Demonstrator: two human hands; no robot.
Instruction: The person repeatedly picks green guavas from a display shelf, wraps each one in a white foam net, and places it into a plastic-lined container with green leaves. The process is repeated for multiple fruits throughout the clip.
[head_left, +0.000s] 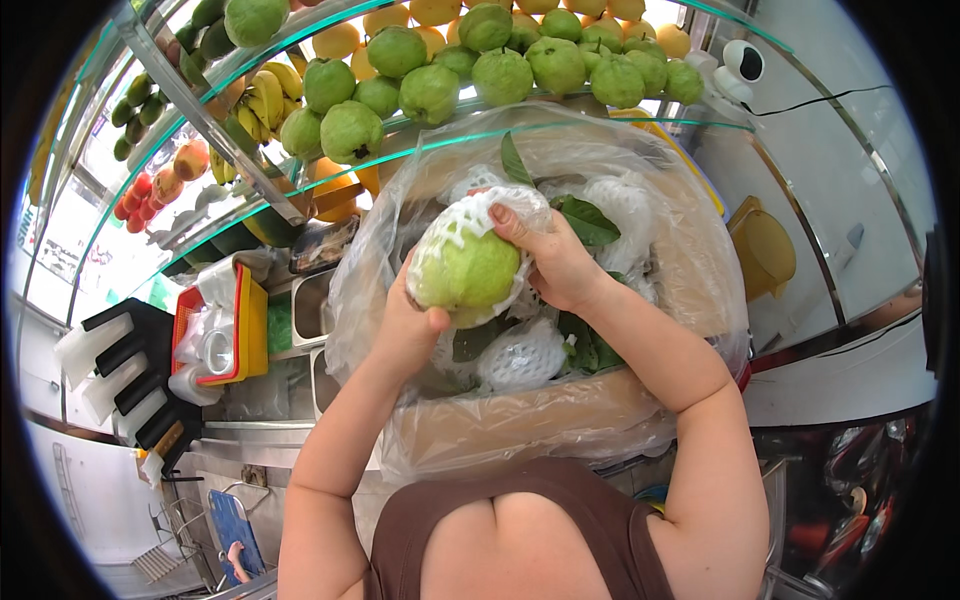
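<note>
A green guava (476, 274) is held between both hands above an open cardboard box (517, 416) lined with clear plastic. Clear film and a white foam net (469, 214) cover its upper part, while its lower front shows green. My left hand (414, 319) cups it from the left and below, thumb at its lower edge. My right hand (551, 251) grips the net and film at its upper right, thumb on top. Inside the box lie more wrapped fruits in foam nets (523, 354) and loose green leaves (589, 220). The fingers behind the fruit are mostly hidden.
Guavas (502, 75) line a glass shelf beyond the box, with yellow fruits behind and bananas (266, 101) to the left. A red and yellow basket (251, 326) holding plastic bags stands left, near metal trays (311, 307). An amber plastic container (763, 251) and a white camera (739, 71) are right.
</note>
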